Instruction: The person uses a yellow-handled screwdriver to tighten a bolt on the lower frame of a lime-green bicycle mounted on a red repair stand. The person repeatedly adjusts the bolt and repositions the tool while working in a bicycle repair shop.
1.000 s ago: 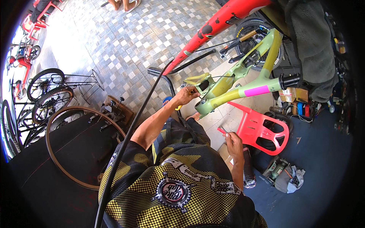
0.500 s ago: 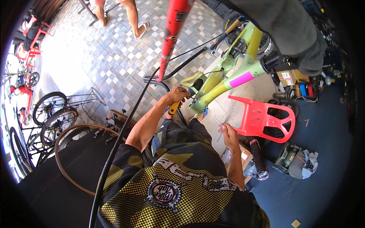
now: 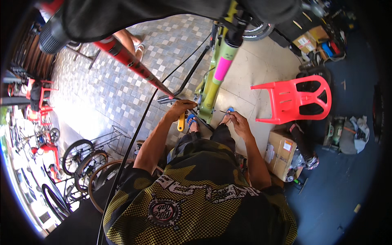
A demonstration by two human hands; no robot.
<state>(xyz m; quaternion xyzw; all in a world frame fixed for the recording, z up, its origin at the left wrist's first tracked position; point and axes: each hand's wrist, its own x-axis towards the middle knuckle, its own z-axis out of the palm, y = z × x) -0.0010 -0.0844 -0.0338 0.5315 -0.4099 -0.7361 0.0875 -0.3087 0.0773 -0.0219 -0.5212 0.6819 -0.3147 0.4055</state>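
Observation:
A green-yellow bike frame with a pink patch hangs in front of me. My left hand is closed beside the frame's lower end, and a yellow tool handle with a hole in its tip hangs down from the grip. The rest of that tool is hidden by my fingers. From the right, my right hand pinches a thin metal rod. The rod points left toward the lower end of the frame; whether it touches cannot be made out.
A red stand pole slants across the upper left onto a black base. Black cloth hangs overhead. A red plastic chair and cardboard box stand at right. Several bikes are at left. Another person's legs show beyond the pole.
My right hand has moved left from near the chair to the frame's lower end, bringing the rod with it. My left hand keeps its grip by the frame. The whole view has shifted.

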